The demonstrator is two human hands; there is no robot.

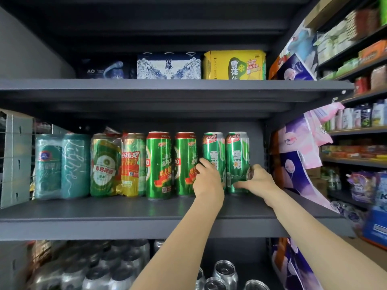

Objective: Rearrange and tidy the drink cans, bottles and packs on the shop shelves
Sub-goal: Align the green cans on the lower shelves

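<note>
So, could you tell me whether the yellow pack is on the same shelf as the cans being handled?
No, the yellow pack sits on the shelf above the green cans the hands touch.

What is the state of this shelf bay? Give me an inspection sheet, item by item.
Surface: dark middle shelf, its front strip bare.
Job's things: two green-and-white cans at the right end of the row; two green cans with red tops beside them; wrapped packs to the left; boxed packs on the top shelf; silver cans below.
Clutter: torn wrap on the yellow-red pack.
Grippers: left hand grips the left green-and-white can; right hand grips the right one.
Cables: nothing seen.
Surroundings: hanging purple and pink packets and stocked side shelves on the right.
</note>
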